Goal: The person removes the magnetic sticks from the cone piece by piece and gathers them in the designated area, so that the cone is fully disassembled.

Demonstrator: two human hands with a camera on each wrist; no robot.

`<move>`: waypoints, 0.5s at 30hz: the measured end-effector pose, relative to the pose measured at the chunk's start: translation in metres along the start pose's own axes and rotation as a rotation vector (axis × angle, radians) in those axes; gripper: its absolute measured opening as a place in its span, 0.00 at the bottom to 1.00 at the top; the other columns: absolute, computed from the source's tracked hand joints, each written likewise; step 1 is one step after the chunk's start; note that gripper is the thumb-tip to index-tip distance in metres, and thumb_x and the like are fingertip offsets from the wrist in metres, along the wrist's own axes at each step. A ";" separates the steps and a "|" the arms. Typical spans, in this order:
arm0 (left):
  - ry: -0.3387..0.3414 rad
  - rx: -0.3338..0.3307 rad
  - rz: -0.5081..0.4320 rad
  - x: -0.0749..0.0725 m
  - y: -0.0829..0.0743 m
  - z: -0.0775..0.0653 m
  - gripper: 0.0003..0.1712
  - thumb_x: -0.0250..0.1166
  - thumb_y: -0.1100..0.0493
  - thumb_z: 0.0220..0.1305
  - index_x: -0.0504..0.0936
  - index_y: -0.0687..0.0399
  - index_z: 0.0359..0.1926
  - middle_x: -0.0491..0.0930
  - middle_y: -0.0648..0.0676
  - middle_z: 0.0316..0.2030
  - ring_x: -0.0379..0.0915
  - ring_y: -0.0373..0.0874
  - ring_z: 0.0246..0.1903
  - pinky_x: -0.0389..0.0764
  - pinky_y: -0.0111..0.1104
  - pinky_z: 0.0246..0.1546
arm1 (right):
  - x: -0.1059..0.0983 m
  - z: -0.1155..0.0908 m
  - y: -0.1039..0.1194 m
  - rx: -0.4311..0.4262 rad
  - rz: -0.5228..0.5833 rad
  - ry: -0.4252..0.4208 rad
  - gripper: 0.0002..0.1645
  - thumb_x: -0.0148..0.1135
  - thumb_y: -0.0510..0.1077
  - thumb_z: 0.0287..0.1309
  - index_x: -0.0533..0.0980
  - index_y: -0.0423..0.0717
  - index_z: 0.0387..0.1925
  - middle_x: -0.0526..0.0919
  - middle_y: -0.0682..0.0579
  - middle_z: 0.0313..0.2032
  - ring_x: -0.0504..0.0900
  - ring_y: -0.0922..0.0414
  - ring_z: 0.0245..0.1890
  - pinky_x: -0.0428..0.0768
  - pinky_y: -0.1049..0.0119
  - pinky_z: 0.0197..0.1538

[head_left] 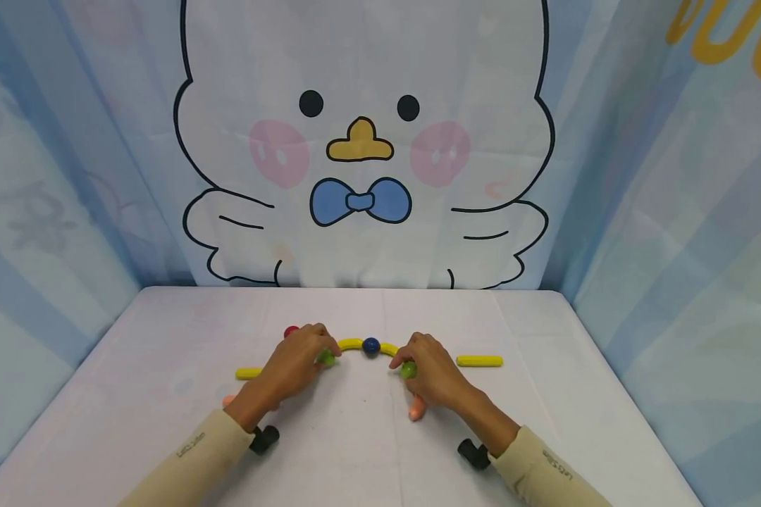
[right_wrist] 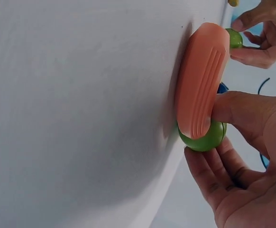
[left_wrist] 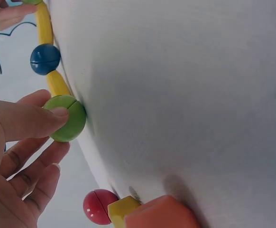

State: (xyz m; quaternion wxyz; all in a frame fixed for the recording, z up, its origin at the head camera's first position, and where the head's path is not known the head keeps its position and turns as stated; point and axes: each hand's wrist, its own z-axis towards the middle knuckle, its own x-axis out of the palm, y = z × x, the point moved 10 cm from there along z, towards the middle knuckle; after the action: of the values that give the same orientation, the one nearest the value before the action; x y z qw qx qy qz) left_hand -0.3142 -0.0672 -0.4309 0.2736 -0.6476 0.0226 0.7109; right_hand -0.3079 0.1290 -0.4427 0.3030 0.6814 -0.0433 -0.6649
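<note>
The blue ball (head_left: pixel 370 346) is the centre element of a bowed row at the middle of the bench (head_left: pixel 355 458). A left curved yellow rod (head_left: pixel 350 343) and a right curved yellow rod (head_left: pixel 389 348) extend from its two sides. Each rod leads to a green ball: the left green ball (head_left: pixel 326 358) and the right green ball (head_left: pixel 409 370).

The left hand (head_left: pixel 297 360) pinches the left green ball between thumb and fingers. The right hand (head_left: pixel 434 371) pinches the right green ball in the same manner, fingers partly bent.

Status, as judged: the five-piece row appears assembled, with both ends under grip. The left straight yellow rod (head_left: pixel 248 373), right straight yellow rod (head_left: pixel 479 361) and red ball (head_left: pixel 291 330) lie outside the row, as does the left orange piece (head_left: pixel 229 401) near the left wrist. The right orange piece (head_left: pixel 416 407) overlaps the right green ball in the right wrist view; whether they are joined cannot be determined.

A printed cartoon backdrop (head_left: pixel 360 246) stands behind the bench.
</note>
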 end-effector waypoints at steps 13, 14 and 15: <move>-0.027 0.017 -0.004 -0.002 -0.011 0.002 0.18 0.81 0.66 0.57 0.92 0.44 0.47 0.85 0.50 0.48 0.79 0.48 0.52 0.83 0.44 0.60 | -0.011 -0.010 -0.009 0.046 0.088 -0.086 0.24 0.84 0.36 0.48 0.89 0.53 0.49 0.82 0.55 0.40 0.80 0.57 0.43 0.82 0.59 0.50; -0.026 0.018 -0.020 -0.002 -0.015 0.003 0.18 0.81 0.65 0.57 0.92 0.44 0.47 0.85 0.50 0.48 0.79 0.48 0.53 0.83 0.44 0.60 | -0.013 -0.012 -0.010 0.056 0.095 -0.098 0.25 0.84 0.37 0.49 0.88 0.53 0.50 0.82 0.55 0.40 0.80 0.57 0.43 0.83 0.59 0.50; -0.023 0.027 -0.034 -0.002 -0.019 0.004 0.18 0.81 0.65 0.57 0.92 0.44 0.48 0.85 0.50 0.48 0.79 0.48 0.53 0.83 0.44 0.60 | -0.014 -0.014 -0.012 0.075 0.110 -0.111 0.25 0.84 0.37 0.49 0.88 0.53 0.51 0.82 0.55 0.40 0.81 0.56 0.43 0.83 0.58 0.51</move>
State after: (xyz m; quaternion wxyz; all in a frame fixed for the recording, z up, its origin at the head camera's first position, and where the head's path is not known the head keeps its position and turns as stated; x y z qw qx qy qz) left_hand -0.3094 -0.0499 -0.4227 0.2945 -0.6359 0.0178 0.7132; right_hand -0.3006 0.1505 -0.4374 0.3106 0.6510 -0.1221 -0.6818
